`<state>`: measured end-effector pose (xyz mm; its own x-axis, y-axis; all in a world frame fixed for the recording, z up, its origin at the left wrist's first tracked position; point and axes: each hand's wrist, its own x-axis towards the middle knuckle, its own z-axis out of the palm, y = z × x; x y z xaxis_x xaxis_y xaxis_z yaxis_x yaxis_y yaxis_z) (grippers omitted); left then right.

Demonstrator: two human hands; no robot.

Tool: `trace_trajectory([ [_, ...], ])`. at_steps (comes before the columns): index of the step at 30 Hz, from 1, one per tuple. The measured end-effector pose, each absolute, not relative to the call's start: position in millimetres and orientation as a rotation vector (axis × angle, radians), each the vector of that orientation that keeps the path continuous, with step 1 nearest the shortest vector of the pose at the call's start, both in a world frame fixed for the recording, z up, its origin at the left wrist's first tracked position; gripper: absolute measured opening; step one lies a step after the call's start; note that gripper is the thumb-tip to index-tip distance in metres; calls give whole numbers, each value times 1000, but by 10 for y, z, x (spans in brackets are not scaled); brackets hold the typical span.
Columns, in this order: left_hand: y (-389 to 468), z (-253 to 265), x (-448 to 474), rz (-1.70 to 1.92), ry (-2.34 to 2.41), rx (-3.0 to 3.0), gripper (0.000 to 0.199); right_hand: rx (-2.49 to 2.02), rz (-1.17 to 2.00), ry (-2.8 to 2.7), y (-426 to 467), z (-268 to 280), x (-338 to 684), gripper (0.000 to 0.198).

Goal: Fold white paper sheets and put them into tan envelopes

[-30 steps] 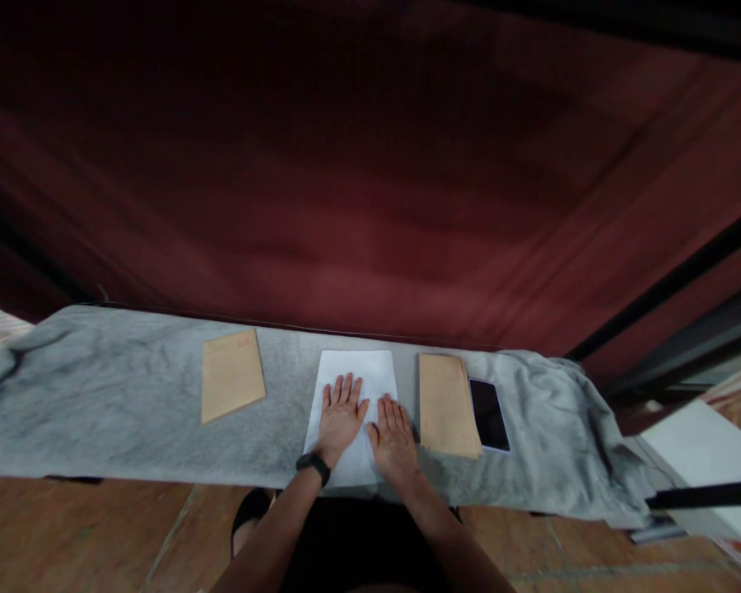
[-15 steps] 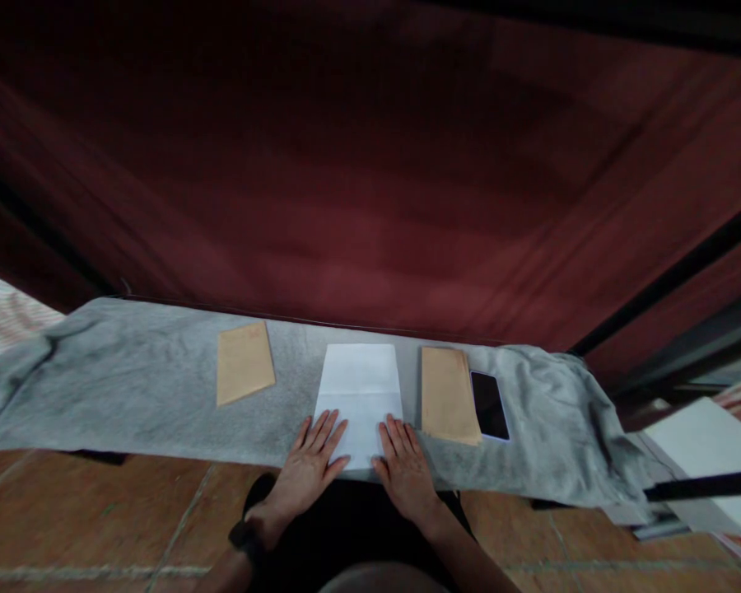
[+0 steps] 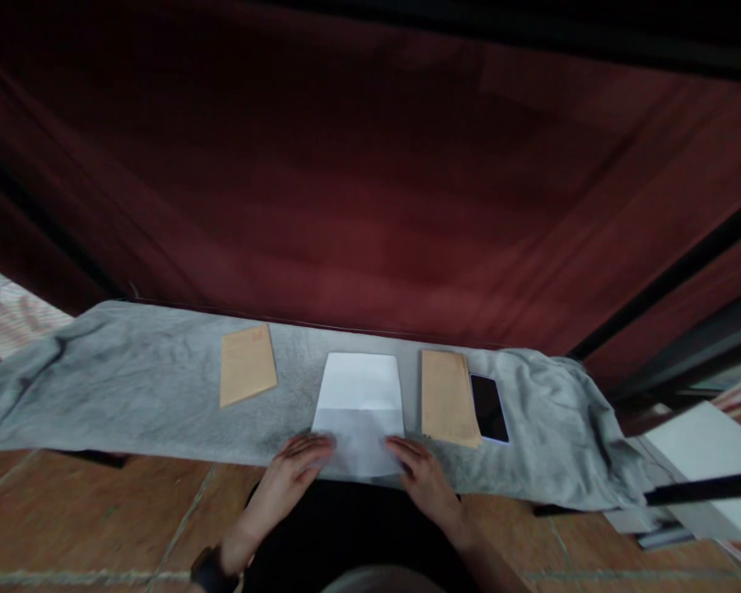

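Note:
A white sheet of paper [image 3: 362,383] with a crease across it lies in front of me. Its far part rests on the grey cloth, while the near part looks greyer and slightly raised. My left hand [image 3: 290,473] is closed at the sheet's near left edge. At the near right edge, my right hand [image 3: 428,480] has its fingers curled on the paper. Motion blurs the fingertips of both hands. To the right lies a stack of brown envelopes [image 3: 448,395], with a single brown envelope [image 3: 247,366] off to the left.
A dark-screened phone [image 3: 489,408] lies beside the envelope stack. Grey cloth [image 3: 142,379] covers the long narrow surface, backed by a dark red fabric wall [image 3: 370,206]. White sheets or boards [image 3: 710,453] and a black bar [image 3: 707,487] stand at the far right.
Both hands were lying flat with spread fingers on the paper; now they are curled at its near side edges. The sheet's near part has come up and turned greyer.

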<state>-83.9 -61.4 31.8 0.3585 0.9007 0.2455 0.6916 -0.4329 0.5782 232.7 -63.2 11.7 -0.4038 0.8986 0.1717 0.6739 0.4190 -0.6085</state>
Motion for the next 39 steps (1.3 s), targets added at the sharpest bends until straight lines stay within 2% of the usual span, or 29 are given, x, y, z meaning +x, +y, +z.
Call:
trace_trajectory([
  [2,-638,436,-851,896,1455,2063,23,-1322,704,-2014,-614,160,2379,55],
  [6,-539,577,-853,1132,1622,1677,33,-1332,751,-1701,-435,219,2362,31],
  [14,118,268,-728,1392,1670,1338,49,-1699,607,-1653,21,117,1937,29],
  [18,231,67,-700,1247,1734,1429,45,-1797,541,-1638,91,46,1861,30],
  [24,199,-87,-736,1084,1871,1513,54,-1803,477,-1680,137,-13,1882,31],
  [29,161,-129,-710,1081,1882,1666,52,-1835,328,-1750,77,-131,1847,47],
  [34,145,-54,-654,852,1945,1821,47,-1740,70,-1918,-15,-100,1733,61],
  [39,134,11,-596,718,1926,1896,46,-1529,158,-2137,-4,-19,1553,52],
])
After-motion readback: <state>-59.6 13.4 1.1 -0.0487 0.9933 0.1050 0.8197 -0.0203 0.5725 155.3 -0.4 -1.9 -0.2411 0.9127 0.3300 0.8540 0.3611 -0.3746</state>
